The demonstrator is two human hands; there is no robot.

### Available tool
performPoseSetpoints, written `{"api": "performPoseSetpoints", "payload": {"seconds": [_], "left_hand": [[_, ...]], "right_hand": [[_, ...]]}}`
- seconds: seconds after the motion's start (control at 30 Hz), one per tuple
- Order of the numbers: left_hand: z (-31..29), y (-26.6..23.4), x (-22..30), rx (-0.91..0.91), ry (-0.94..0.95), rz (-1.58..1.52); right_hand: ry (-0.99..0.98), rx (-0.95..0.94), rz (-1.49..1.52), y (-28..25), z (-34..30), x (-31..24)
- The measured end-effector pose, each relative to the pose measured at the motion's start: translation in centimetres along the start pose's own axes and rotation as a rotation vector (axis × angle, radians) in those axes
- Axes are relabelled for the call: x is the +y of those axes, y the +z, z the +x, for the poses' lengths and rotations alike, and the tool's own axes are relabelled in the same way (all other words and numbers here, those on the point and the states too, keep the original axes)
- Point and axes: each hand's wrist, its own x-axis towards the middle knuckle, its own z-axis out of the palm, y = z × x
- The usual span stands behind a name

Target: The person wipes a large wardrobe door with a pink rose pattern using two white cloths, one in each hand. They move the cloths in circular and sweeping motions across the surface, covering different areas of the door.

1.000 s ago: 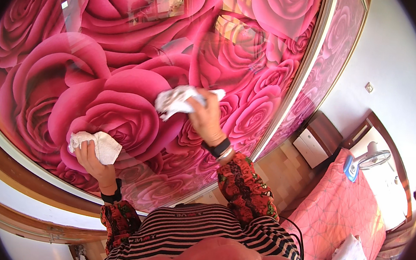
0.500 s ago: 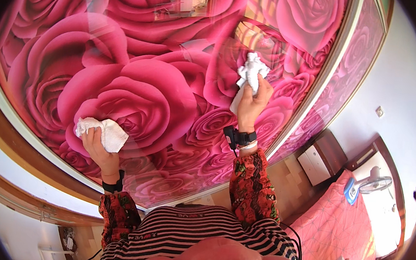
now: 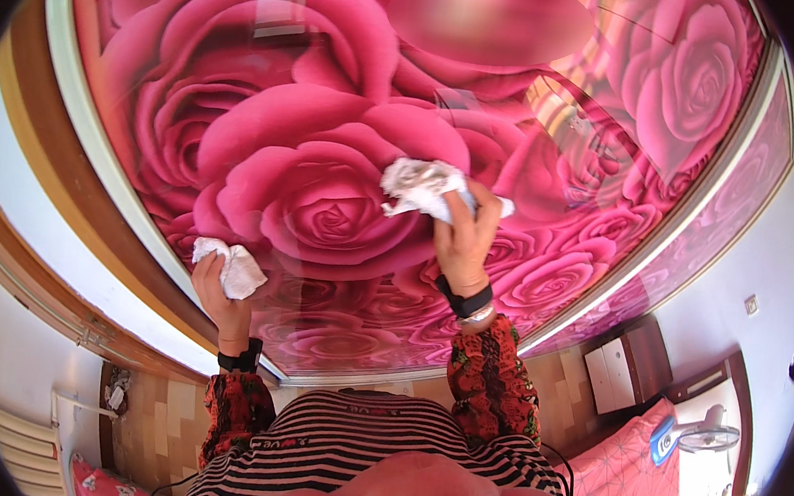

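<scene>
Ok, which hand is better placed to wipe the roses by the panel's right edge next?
Probably the right hand: it holds a white cloth nearer those roses. The left hand holds another cloth by the left edge of the panel.

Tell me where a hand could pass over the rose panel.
The panel is bare between the left cloth and right cloth, and between the right hand and the pale right frame. Crowded: lower left, where left hand and cloth sit together.

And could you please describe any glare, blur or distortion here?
In the head view, reflections and pale glare cross the glossy rose panel; an oval patch at its top is blurred; its edges bow; strong light washes out the spot below the fan.
</scene>
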Motion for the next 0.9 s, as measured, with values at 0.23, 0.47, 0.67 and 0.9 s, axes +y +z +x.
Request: {"api": "performPoseSetpoints", "payload": {"seconds": [0.23, 0.47, 0.67, 0.9], "left_hand": [[-1.8, -8.4, -7.5, 0.089, -0.516, 0.016], [-5.0, -12.6, -11.5, 0.030, -0.749, -0.106], [-11.7, -16.0, -21.1, -0.268, -0.977, 0.086], [-13.2, -20.7, -27.1, -0.253, -0.970, 0.326]], "right_hand": [[0.175, 0.233, -0.072, 0.9, 4.8, -0.8], [0.208, 0.268, -0.025, 3.0, 6.1, -3.7], [0.165, 0.173, -0.001, 4.9, 3.8, -6.5], [0.045, 0.099, -0.067, 5.8, 3.6, -8.2]]}}
